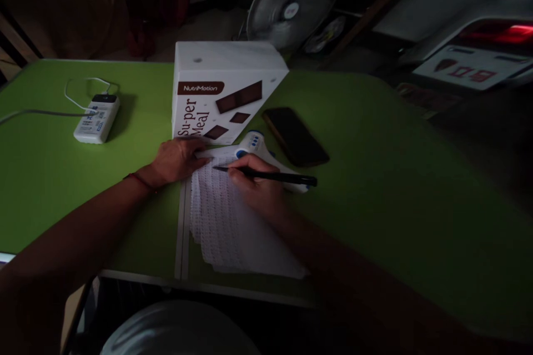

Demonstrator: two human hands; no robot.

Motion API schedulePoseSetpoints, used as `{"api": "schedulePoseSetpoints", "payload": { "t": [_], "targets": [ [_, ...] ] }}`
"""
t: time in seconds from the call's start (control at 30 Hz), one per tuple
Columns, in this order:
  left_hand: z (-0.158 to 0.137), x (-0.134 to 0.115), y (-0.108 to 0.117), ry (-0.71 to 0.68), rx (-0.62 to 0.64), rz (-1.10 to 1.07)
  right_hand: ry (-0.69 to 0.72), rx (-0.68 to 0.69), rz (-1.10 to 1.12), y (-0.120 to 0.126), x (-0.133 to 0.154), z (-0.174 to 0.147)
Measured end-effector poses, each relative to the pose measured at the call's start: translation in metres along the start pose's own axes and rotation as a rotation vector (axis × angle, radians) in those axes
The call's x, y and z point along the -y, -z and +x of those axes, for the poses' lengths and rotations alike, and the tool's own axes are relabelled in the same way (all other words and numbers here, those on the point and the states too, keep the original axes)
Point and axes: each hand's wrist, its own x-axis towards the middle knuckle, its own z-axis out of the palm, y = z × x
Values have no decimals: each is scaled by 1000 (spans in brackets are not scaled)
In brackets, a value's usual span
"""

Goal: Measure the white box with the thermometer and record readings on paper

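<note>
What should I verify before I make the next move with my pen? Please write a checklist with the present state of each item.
1. Pen gripped in the right hand: ok.
2. Pen tip over the paper sheets: ok; over their upper part.
3. Pen tip touching the paper: cannot tell.
4. Left hand placed to steady the sheets: ok; it lies at their upper-left corner.
5. Sheets squared up: not ok; their lower edges are staggered.
6. Space beside the right hand free: not ok; the white-and-blue device lies close, partly hidden by that hand.
</note>
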Motion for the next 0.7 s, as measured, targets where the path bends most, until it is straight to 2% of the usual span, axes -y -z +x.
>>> {"api": "schedulePoseSetpoints", "payload": {
  "t": [0.27, 0.4, 0.53, 0.7],
  "targets": [
    [0, 0, 0, -1, 0, 7, 33, 1, 51, 1, 2, -1],
    [0, 2, -2, -13, -16, 8, -6, -37, 62, 0, 1, -1],
    [0, 0, -1, 13, 0, 1, -22, -20, 57, -1, -2, 0],
    [0, -3, 1, 13, 18, 33, 14, -43, 76, -2, -8, 0]
  ]
}}
